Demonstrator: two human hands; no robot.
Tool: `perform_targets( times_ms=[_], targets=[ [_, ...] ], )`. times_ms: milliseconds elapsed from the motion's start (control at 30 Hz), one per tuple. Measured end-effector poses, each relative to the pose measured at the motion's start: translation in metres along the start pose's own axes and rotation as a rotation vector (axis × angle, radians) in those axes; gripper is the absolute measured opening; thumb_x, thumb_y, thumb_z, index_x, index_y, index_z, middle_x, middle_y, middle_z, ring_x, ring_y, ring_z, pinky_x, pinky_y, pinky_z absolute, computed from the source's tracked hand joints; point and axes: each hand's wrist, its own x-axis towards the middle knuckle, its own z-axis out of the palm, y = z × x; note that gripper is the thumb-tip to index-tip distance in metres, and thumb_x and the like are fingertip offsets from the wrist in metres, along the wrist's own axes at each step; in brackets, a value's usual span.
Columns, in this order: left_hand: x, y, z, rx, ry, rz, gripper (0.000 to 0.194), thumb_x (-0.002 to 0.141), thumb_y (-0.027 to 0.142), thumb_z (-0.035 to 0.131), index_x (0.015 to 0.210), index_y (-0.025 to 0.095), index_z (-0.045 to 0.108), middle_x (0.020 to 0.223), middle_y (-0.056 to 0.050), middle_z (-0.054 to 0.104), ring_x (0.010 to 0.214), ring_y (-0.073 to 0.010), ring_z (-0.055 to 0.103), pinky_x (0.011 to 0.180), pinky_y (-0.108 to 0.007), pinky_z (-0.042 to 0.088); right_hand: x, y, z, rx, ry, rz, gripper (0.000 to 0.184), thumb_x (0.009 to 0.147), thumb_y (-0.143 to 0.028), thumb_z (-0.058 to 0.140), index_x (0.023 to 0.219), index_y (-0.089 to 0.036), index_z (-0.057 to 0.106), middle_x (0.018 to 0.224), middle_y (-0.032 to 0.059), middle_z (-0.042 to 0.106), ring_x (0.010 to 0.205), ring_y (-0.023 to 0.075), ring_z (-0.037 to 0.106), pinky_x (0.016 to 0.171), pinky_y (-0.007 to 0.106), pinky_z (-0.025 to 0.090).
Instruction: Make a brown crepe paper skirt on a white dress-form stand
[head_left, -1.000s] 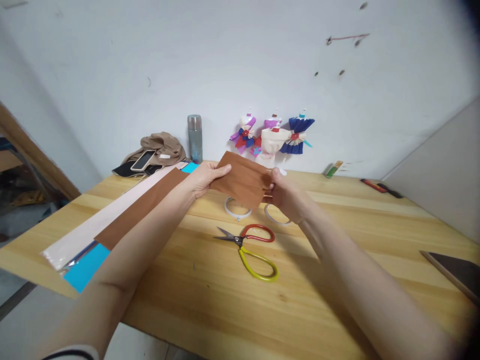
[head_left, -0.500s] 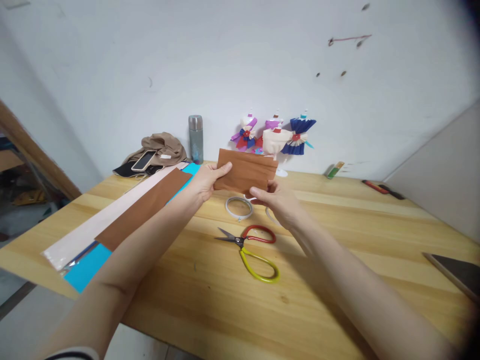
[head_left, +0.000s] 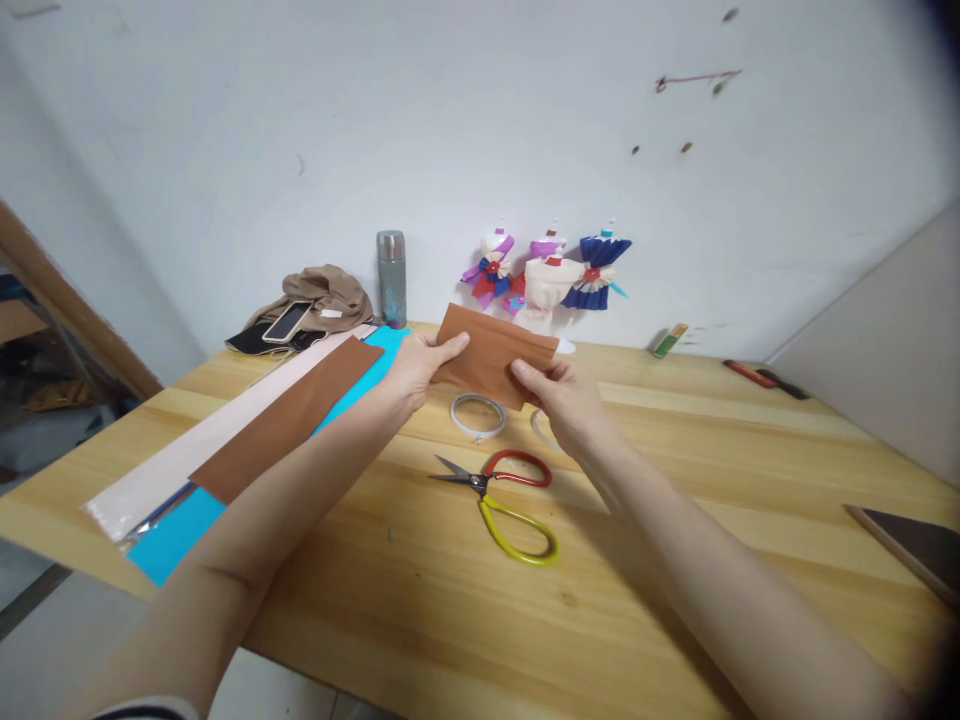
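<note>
Pinching the brown sheet (head_left: 491,350) with left hand (head_left: 416,372) and right hand (head_left: 574,400) both closed, I see its length run left-to-right beyond the scissors (head_left: 478,483).

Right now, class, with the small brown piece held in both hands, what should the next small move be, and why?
Probably to ease the right hand gently outward from the left hand, smoothing the small brown piece: both thumbs press its near face, and its surface looks slightly creased. The scissors can likely wait, lying open on the table.
</note>
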Motion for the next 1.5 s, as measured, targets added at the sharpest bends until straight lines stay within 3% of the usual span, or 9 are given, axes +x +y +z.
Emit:
perform_targets(
  times_ms=[233, 367, 567, 667, 900, 1200, 1500],
  targets=[
    [0.003, -0.001, -0.002, 0.063, 0.001, 0.056, 0.050, 0.048, 0.046, 0.097, 0.080, 0.012, 0.078, 0.081, -0.009, 0.079, 0.076, -0.0216, 0.071, 0.079, -0.035, 0.055, 0.002, -0.001, -0.003, 0.041, 0.036, -0.005, 0.052, 0.055, -0.053, 0.090, 0.095, -0.023, 0.074, 0.094, 0.0067, 0.080, 0.086, 0.0283, 0.075, 0.071, 0.040, 0.060],
    [0.004, 0.001, -0.002, 0.076, -0.003, 0.055, 0.051, 0.045, 0.047, 0.098, 0.077, 0.013, 0.078, 0.079, -0.007, 0.078, 0.073, -0.0193, 0.069, 0.077, -0.033, 0.053, 0.004, -0.002, -0.005, 0.051, 0.042, 0.010, 0.052, 0.053, -0.054, 0.091, 0.091, -0.023, 0.073, 0.085, 0.0058, 0.079, 0.081, 0.0274, 0.074, 0.072, 0.041, 0.060],
    [0.008, 0.003, -0.007, 0.137, -0.005, 0.068, 0.044, 0.060, 0.051, 0.091, 0.074, 0.013, 0.076, 0.075, -0.006, 0.075, 0.069, -0.0158, 0.065, 0.070, -0.028, 0.049, 0.005, -0.004, -0.011, -0.001, 0.008, 0.028, 0.050, 0.057, -0.056, 0.089, 0.090, -0.022, 0.073, 0.078, 0.0035, 0.076, 0.071, 0.0227, 0.070, 0.066, 0.037, 0.058],
    [0.010, 0.002, -0.008, 0.208, 0.027, 0.104, 0.035, 0.069, 0.045, 0.086, 0.075, 0.013, 0.075, 0.076, -0.006, 0.074, 0.069, -0.0147, 0.063, 0.068, -0.027, 0.047, 0.007, -0.003, -0.014, -0.020, -0.001, 0.016, 0.047, 0.061, -0.055, 0.086, 0.091, -0.023, 0.073, 0.077, 0.0019, 0.075, 0.070, 0.0199, 0.069, 0.068, 0.035, 0.057],
    [0.009, -0.001, -0.005, 0.303, 0.109, 0.155, 0.030, 0.074, 0.041, 0.081, 0.066, 0.016, 0.066, 0.058, 0.001, 0.060, 0.049, -0.0105, 0.049, 0.050, -0.024, 0.034, 0.012, 0.001, -0.018, 0.003, 0.023, 0.081, 0.047, 0.055, -0.056, 0.089, 0.085, -0.024, 0.073, 0.072, 0.0018, 0.075, 0.063, 0.0210, 0.069, 0.059, 0.033, 0.055],
    [0.007, 0.007, -0.009, 0.251, -0.074, 0.154, 0.048, 0.061, 0.057, 0.087, 0.078, 0.014, 0.075, 0.075, -0.005, 0.073, 0.069, -0.0172, 0.064, 0.065, -0.027, 0.047, 0.005, -0.006, -0.012, -0.061, 0.003, -0.010, 0.039, 0.055, -0.052, 0.089, 0.081, -0.025, 0.075, 0.076, 0.0012, 0.076, 0.068, 0.0205, 0.068, 0.067, 0.036, 0.057],
    [0.007, 0.004, -0.009, 0.237, -0.084, 0.257, 0.032, 0.063, 0.045, 0.087, 0.068, 0.016, 0.075, 0.067, 0.002, 0.068, 0.064, -0.0122, 0.059, 0.065, -0.024, 0.045, 0.004, -0.008, -0.010, -0.024, 0.024, -0.059, 0.037, 0.056, -0.049, 0.087, 0.077, -0.025, 0.070, 0.077, 0.0007, 0.074, 0.074, 0.0216, 0.069, 0.072, 0.037, 0.057]
  ],
)
